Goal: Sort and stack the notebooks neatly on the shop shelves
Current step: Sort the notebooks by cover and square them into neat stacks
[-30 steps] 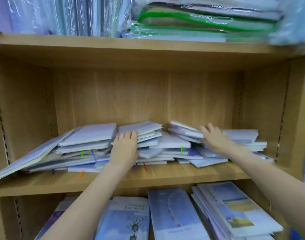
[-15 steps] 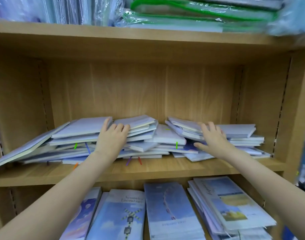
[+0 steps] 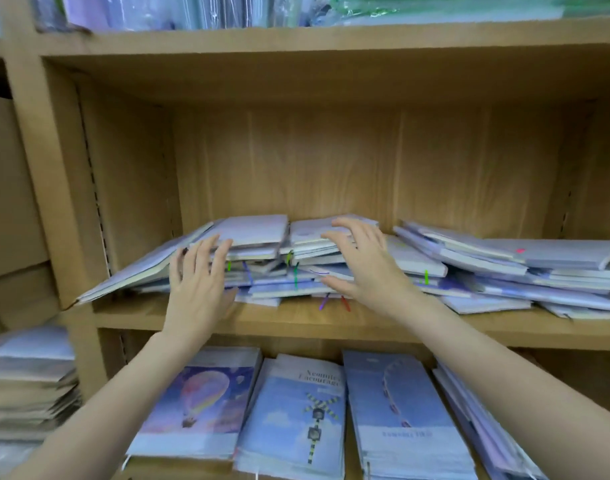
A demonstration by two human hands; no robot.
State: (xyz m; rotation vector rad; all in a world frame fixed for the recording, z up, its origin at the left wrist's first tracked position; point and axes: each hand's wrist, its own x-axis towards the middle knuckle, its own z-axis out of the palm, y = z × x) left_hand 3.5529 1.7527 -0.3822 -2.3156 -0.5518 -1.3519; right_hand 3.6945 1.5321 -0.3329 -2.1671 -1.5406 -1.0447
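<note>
Currently, the loose pile of notebooks (image 3: pixel 331 268) lies flat and askew on the middle shelf (image 3: pixel 331 323), spread from its left wall to its right edge. The left hand (image 3: pixel 198 285), fingers straight and spread, is at the near left part of the pile. The right hand (image 3: pixel 362 261), fingers extended and spread, reaches over the pile's centre. Neither hand grips anything. Below, illustrated notebooks (image 3: pixel 296 410) lie side by side.

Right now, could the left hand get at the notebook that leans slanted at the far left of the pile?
Probably yes. The left hand is open just right of the slanted notebook, with nothing between them; only the shelf wall crowds its far side.
</note>
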